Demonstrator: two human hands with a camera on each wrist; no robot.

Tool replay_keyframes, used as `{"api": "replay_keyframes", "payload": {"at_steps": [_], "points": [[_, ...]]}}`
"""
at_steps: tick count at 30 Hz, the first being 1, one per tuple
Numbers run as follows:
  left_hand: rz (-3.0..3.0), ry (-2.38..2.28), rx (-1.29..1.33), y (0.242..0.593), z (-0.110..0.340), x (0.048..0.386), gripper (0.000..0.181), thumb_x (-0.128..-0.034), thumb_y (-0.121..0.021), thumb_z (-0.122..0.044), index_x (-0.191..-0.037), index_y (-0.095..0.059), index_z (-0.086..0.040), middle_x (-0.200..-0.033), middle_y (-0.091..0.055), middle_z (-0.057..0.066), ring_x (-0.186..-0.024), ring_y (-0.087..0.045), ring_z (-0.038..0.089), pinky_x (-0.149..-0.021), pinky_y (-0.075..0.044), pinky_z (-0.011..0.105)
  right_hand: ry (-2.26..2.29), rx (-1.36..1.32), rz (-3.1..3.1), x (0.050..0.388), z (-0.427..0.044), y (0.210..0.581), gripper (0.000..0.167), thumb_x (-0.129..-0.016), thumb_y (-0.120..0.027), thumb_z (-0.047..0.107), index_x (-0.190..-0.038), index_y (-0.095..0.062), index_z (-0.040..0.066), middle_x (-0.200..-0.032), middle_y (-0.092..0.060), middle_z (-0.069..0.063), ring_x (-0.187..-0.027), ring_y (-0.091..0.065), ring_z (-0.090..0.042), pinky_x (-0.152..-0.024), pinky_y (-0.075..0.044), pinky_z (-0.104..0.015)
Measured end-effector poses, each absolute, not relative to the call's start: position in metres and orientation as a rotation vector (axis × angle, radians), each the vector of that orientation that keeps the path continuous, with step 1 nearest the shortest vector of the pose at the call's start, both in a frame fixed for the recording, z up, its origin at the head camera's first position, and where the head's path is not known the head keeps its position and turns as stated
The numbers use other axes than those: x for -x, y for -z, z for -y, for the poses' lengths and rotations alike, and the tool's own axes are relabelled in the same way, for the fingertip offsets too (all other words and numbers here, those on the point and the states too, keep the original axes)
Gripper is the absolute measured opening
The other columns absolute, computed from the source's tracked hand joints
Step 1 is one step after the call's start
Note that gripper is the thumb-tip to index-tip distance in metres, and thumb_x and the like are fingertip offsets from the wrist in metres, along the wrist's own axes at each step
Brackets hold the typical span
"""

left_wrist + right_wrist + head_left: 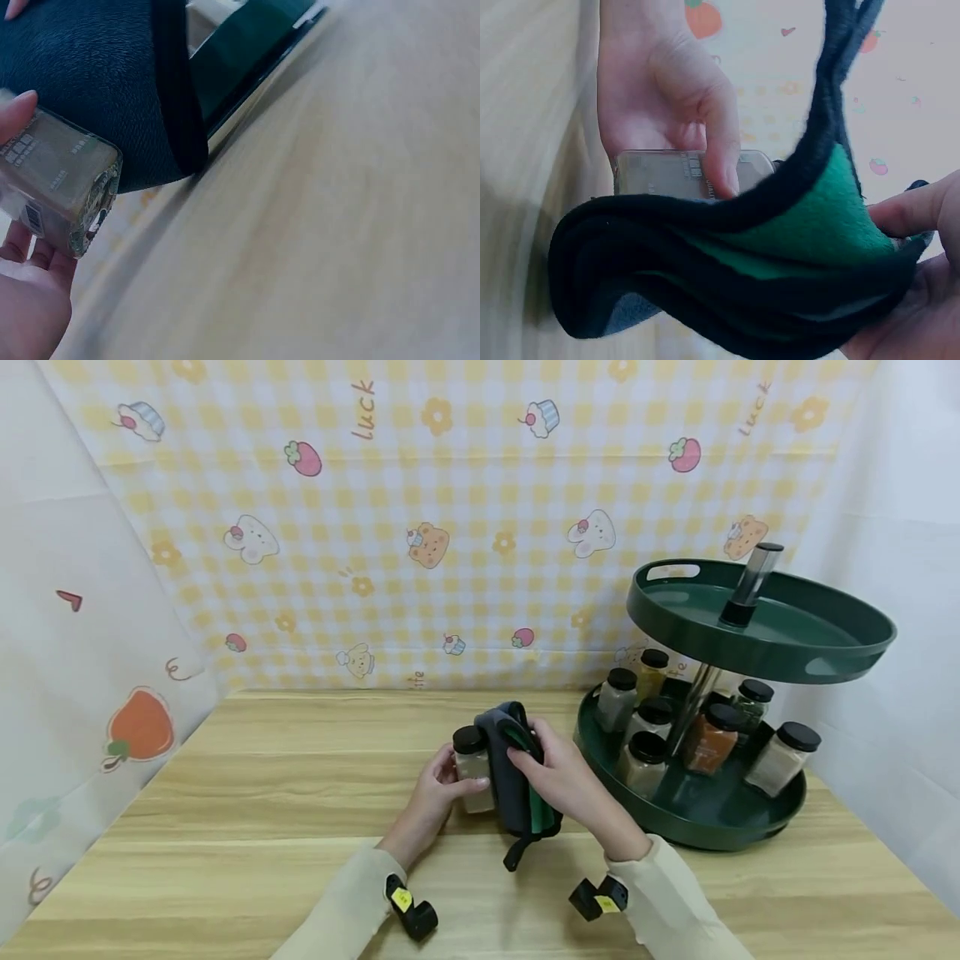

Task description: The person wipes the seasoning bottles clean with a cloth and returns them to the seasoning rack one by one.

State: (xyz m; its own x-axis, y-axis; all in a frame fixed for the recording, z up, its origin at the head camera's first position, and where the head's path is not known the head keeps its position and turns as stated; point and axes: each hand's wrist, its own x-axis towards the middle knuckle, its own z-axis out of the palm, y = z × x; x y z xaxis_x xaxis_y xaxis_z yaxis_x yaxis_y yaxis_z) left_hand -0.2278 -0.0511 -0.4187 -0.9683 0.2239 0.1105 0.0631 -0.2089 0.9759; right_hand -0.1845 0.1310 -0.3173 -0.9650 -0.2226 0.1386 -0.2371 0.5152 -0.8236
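My left hand (pixel 435 789) grips a glass spice jar (pixel 474 772) with a black lid and pale powder inside, held upright just over the wooden table. Pressed against the jar's right side is a folded cloth (pixel 510 768), dark grey outside, green inside, with black edging and a small loop. My right hand (pixel 558 768) pinches that cloth near its top, thumb on the near face. In the left wrist view the jar (pixel 64 176) shows printed text and a barcode. Layered folds of the cloth (pixel 810 225) fill the right wrist view and hide part of the jar.
On the right stands a green two-tier turntable rack (pixel 693 835). Several black-lidded spice jars, one with orange-red powder (pixel 711 741), stand on its lower tier. The upper tier (pixel 802 622) has a central post. A yellow checked backdrop (pixel 480 485) hangs behind the table (pixel 247 793).
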Motion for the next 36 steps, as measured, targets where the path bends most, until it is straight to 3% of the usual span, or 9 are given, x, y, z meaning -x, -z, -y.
{"api": "replay_keyframes", "payload": {"at_steps": [6, 13, 21, 26, 31, 34, 36], "points": [[-1.869, -2.361, -0.384, 0.426, 0.053, 0.228, 0.059, -0.0753, -0.071, -0.003, -0.129, -0.049, -0.012, -0.121, -0.055, 0.000, -0.113, -0.050, 0.012, -0.095, -0.040, 0.023, -1.539, -0.407, 2.741, 0.186, -0.126, 0.325, 0.028, -0.093, -0.055, 0.019, -0.118, -0.046, 0.009, -0.116, -0.060, -0.013, -0.099, -0.061, -0.021, -0.082, -0.050, -0.040], [-1.840, -2.412, -0.373, 0.425, 0.053, 0.228, 0.058, -0.0751, -0.069, -0.002, -0.129, -0.049, -0.012, -0.118, -0.055, -0.001, -0.108, -0.052, 0.013, -0.093, -0.041, 0.026, -1.371, -0.436, 2.818, 0.190, -0.117, 0.339, 0.054, -0.089, -0.061, 0.017, -0.135, -0.036, 0.006, -0.123, -0.057, -0.017, -0.105, -0.059, -0.024, -0.084, -0.050, -0.042], [-1.810, -2.467, -0.282, 0.426, 0.054, 0.229, 0.059, -0.0747, -0.068, -0.002, -0.130, -0.049, -0.011, -0.115, -0.057, -0.001, -0.106, -0.050, 0.017, -0.095, -0.037, 0.031, -1.195, -0.484, 2.986, 0.194, -0.115, 0.354, 0.045, -0.089, -0.054, 0.006, -0.131, -0.042, 0.000, -0.122, -0.057, -0.020, -0.099, -0.058, -0.022, -0.082, -0.048, -0.040], [-1.781, -2.476, -0.293, 0.425, 0.054, 0.228, 0.059, -0.0752, -0.068, -0.001, -0.131, -0.048, -0.008, -0.116, -0.057, -0.001, -0.107, -0.051, 0.015, -0.095, -0.038, 0.029, -1.339, -0.364, 2.895, 0.190, -0.115, 0.346, 0.043, -0.093, -0.052, 0.013, -0.134, -0.041, 0.005, -0.125, -0.056, -0.019, -0.105, -0.059, -0.026, -0.085, -0.048, -0.044], [-1.738, -2.481, -0.270, 0.425, 0.055, 0.227, 0.061, -0.0758, -0.066, 0.001, -0.132, -0.046, -0.010, -0.116, -0.057, -0.002, -0.106, -0.051, 0.015, -0.092, -0.041, 0.029, -1.439, -0.394, 2.744, 0.182, -0.117, 0.330, 0.046, -0.094, -0.052, 0.014, -0.139, -0.039, 0.017, -0.133, -0.052, -0.014, -0.115, -0.055, -0.029, -0.090, -0.047, -0.047], [-1.722, -2.489, -0.265, 0.425, 0.055, 0.227, 0.062, -0.0758, -0.064, 0.001, -0.134, -0.045, -0.010, -0.116, -0.057, -0.001, -0.106, -0.052, 0.015, -0.091, -0.042, 0.028, -1.342, -0.459, 2.786, 0.180, -0.117, 0.326, 0.044, -0.094, -0.054, 0.013, -0.136, -0.042, 0.015, -0.127, -0.056, -0.013, -0.107, -0.059, -0.024, -0.082, -0.050, -0.041], [-1.712, -2.499, -0.263, 0.424, 0.055, 0.228, 0.063, -0.0758, -0.064, 0.001, -0.135, -0.044, -0.009, -0.118, -0.056, -0.001, -0.106, -0.051, 0.014, -0.092, -0.041, 0.027, -1.252, -0.508, 2.853, 0.181, -0.117, 0.326, 0.041, -0.094, -0.053, 0.012, -0.134, -0.042, 0.010, -0.120, -0.060, -0.015, -0.092, -0.062, -0.020, -0.072, -0.050, -0.035]]}}
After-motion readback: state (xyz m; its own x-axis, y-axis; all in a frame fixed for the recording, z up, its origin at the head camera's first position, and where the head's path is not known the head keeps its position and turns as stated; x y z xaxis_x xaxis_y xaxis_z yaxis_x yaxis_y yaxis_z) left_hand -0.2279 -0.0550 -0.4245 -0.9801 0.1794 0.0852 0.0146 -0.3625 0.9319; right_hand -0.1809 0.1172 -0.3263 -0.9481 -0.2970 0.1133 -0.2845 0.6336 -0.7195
